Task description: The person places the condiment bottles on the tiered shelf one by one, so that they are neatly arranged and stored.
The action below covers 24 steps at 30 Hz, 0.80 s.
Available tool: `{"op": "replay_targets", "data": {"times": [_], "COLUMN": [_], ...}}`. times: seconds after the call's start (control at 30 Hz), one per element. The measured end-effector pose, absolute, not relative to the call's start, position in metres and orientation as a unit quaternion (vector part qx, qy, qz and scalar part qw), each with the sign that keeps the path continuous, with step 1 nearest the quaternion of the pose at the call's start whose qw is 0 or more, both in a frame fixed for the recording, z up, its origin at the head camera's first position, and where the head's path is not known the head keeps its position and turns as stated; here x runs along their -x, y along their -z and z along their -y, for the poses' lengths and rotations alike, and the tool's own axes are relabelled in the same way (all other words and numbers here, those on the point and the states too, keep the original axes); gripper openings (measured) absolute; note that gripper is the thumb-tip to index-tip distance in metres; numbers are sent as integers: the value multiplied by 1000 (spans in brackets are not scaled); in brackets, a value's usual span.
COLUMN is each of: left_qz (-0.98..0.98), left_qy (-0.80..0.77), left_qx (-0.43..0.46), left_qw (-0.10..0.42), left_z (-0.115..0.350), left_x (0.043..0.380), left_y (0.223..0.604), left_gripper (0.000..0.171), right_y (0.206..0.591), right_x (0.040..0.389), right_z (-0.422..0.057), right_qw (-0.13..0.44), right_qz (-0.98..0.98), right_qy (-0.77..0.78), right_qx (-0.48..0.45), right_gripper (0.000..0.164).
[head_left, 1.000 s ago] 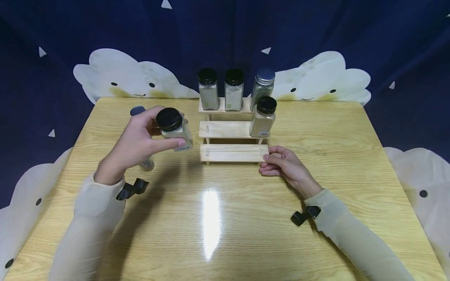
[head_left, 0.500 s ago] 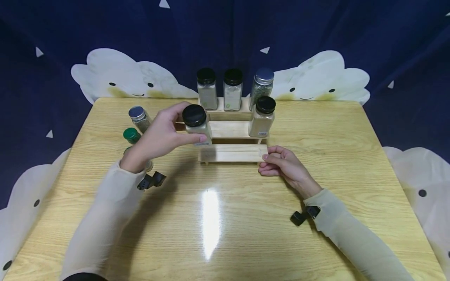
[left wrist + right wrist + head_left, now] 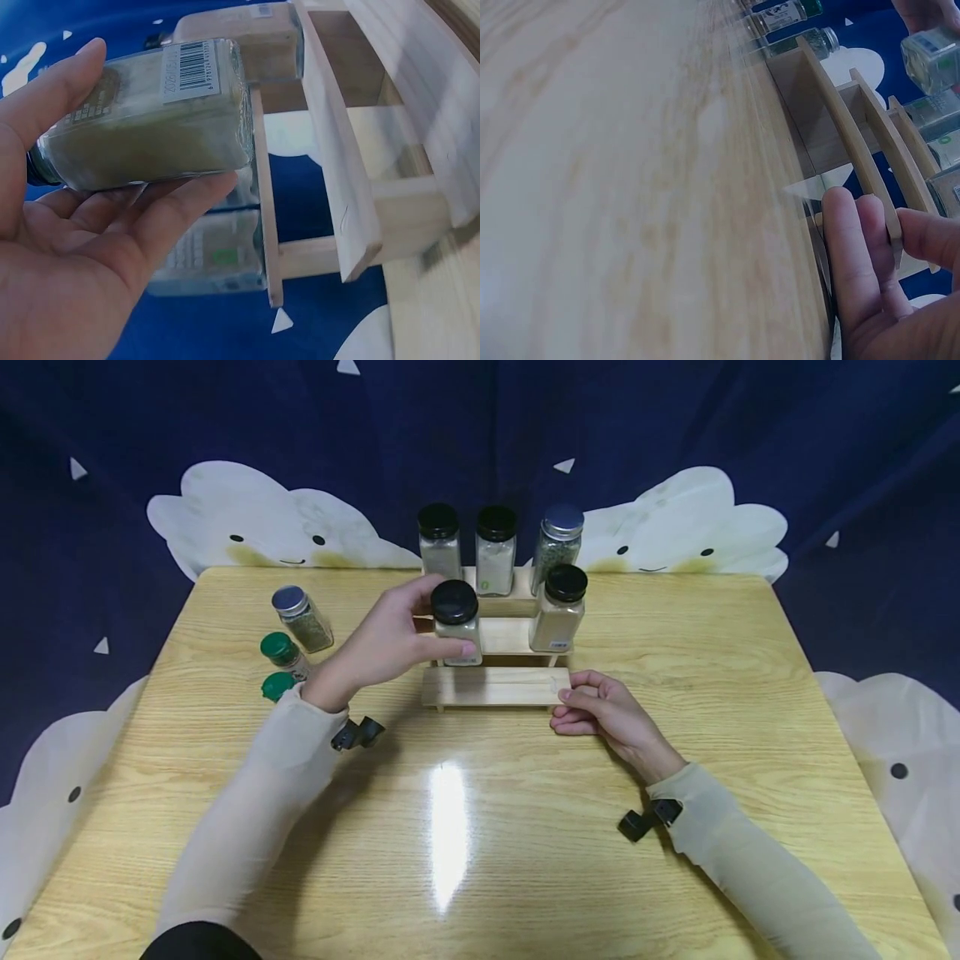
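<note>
My left hand (image 3: 390, 639) grips a square glass spice jar (image 3: 459, 631) with a black lid, thumb on the near side. In the left wrist view the jar (image 3: 157, 112) shows a barcode label and pale greenish powder, its base just short of the middle shelf (image 3: 337, 150). My right hand (image 3: 603, 714) pinches the right end of the bottom shelf (image 3: 495, 687) of a three-tier wooden rack, thumb on one face and fingers on the other. A black-lidded jar (image 3: 558, 610) of tan powder stands at the right end of the middle tier.
Two black-lidded jars (image 3: 496, 552) and a silver-lidded jar (image 3: 558, 547) of green herbs fill the top tier. On the table (image 3: 562, 860), left of the rack, are another silver-lidded jar (image 3: 303, 618) and two green-capped bottles (image 3: 283, 652). A dark blue curtain (image 3: 480, 435) hangs behind.
My left hand has carried the jar rightward, from left of the rack to over the left part of the middle tier. Green-capped bottles have come into view. My right hand stays put.
</note>
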<state>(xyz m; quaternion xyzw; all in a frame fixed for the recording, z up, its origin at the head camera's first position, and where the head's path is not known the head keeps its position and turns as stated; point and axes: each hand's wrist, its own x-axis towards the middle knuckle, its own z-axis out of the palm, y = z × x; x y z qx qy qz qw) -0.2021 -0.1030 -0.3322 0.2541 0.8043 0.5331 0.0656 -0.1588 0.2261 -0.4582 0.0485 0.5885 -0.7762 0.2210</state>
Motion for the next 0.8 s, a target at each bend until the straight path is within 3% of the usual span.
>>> {"op": "replay_targets", "data": {"times": [0.57, 0.8], "left_qz": [-796, -795], "left_qy": [-539, -538], "left_qx": [-258, -265], "left_qw": [94, 90], "left_z": [75, 68], "left_x": [220, 225], "left_y": [341, 345], "left_gripper": [61, 55], "right_y": [458, 459], "right_x": [158, 159], "right_z": [-227, -227], "right_qw": [222, 220], "right_qz": [-588, -592], "right_qy": [776, 774], "right_qx": [-53, -51], "right_gripper": [19, 19]}}
